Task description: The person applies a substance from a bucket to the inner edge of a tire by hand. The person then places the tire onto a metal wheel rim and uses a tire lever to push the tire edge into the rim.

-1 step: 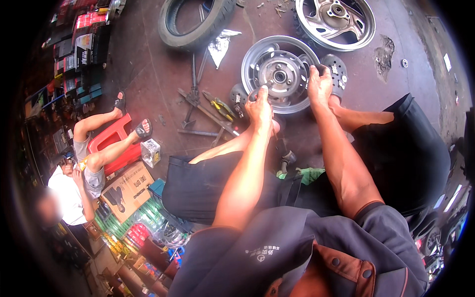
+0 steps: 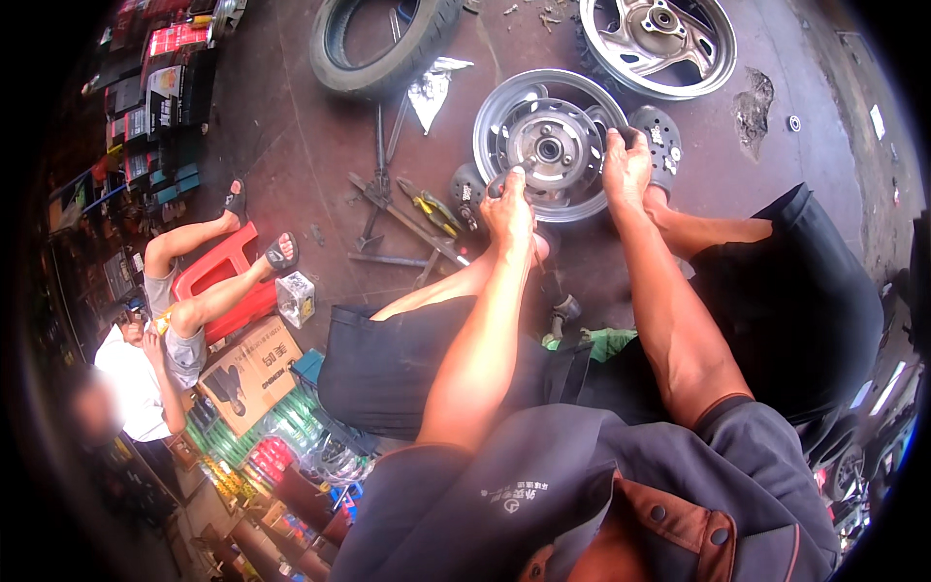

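A bare silver wheel rim [image 2: 546,114] rests on the floor between my feet, its hub facing up. My left hand [image 2: 510,211] is closed at the rim's near-left edge, thumb on top. At the right edge my right hand [image 2: 628,173] is closed too, thumb up and fingers curled under. The undersides of both hands are hidden, and no tool shows in either. My perforated clogs [image 2: 662,145] flank the rim. Left of it lie yellow-handled pliers [image 2: 430,208] and a crossing set of metal bars [image 2: 400,215].
A loose black tyre [image 2: 434,53] lies at the far left, near a crumpled silver sheet [image 2: 433,93]. Another spoked wheel [image 2: 718,60] is at the far right. A small ring [image 2: 794,124] lies beyond it. Leftward, a person sits by a red stool [image 2: 213,267] and a cardboard box [image 2: 254,376].
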Available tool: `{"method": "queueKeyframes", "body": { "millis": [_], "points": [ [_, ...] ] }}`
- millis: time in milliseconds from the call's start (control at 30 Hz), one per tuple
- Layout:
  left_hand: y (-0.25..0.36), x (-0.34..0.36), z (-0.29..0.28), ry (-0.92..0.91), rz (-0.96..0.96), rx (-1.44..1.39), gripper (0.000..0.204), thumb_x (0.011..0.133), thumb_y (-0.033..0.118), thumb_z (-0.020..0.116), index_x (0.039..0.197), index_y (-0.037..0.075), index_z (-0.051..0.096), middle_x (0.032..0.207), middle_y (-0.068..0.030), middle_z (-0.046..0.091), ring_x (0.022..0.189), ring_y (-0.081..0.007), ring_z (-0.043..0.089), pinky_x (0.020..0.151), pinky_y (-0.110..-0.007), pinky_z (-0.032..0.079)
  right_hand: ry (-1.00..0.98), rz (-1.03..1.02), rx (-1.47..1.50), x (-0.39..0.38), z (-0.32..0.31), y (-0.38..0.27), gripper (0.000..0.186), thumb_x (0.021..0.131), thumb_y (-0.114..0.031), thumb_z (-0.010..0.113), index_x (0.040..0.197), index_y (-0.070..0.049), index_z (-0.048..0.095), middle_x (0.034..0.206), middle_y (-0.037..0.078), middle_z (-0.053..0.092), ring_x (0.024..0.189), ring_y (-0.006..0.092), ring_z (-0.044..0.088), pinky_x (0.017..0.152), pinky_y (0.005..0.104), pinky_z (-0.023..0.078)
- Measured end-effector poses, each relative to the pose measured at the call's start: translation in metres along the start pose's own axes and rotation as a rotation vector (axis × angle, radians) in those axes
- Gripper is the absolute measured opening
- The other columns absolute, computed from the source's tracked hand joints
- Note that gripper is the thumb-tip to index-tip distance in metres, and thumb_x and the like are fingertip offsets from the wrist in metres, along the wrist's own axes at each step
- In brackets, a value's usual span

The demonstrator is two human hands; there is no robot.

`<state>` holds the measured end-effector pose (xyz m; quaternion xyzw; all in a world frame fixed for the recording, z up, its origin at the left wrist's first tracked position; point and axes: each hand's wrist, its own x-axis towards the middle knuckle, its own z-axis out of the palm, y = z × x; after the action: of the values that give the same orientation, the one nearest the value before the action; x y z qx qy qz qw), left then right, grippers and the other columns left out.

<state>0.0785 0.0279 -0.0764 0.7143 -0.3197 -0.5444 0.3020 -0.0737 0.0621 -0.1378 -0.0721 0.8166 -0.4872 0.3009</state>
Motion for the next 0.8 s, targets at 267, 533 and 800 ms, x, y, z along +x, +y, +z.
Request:
{"method": "queueKeyframes", "body": {
  "millis": [267, 533, 800],
  "points": [
    [0.010, -0.001, 0.022, 0.125, 0.897, 0.290, 0.025, 0.089, 0.026, 0.066, 0.081, 0.002, 0.062, 0.050, -0.0027, 0.049, 0.033, -0.0129, 0.043, 0.030, -0.030, 0.031, 0.013, -0.021, -0.042, -0.004, 0.002, 0.007, 0.043, 0.089, -0.035, 0.057, 0.113, 0.000, 0.060, 0.110, 0.023, 0.064, 0.104, 0.0383, 0.061, 0.092, 0.0431, 0.045],
    [0.003, -0.009, 0.047, 0.137, -0.043, -0.037, 0.016, 0.090, 0.017, 0.062, 0.090, 0.001, 0.058, 0.066, -0.0049, 0.055, 0.051, -0.0159, 0.052, 0.044, -0.030, 0.040, 0.120, -0.233, -0.170, -0.046, 0.005, -0.011, 0.031, 0.092, -0.028, 0.058, 0.107, -0.001, 0.062, 0.102, 0.019, 0.064, 0.097, 0.0366, 0.061, 0.088, 0.0418, 0.047],
    [0.011, 0.000, 0.027, -0.054, -0.286, -0.134, 0.008, 0.087, 0.014, 0.065, 0.091, 0.008, 0.062, 0.061, -0.0002, 0.051, 0.040, -0.0089, 0.041, 0.035, -0.030, 0.031, -0.211, 0.042, 0.010, -0.063, -0.002, -0.032, 0.041, 0.094, -0.040, 0.053, 0.106, -0.002, 0.063, 0.092, 0.022, 0.067, 0.091, 0.0388, 0.064, 0.082, 0.0422, 0.048]
  ]
}}
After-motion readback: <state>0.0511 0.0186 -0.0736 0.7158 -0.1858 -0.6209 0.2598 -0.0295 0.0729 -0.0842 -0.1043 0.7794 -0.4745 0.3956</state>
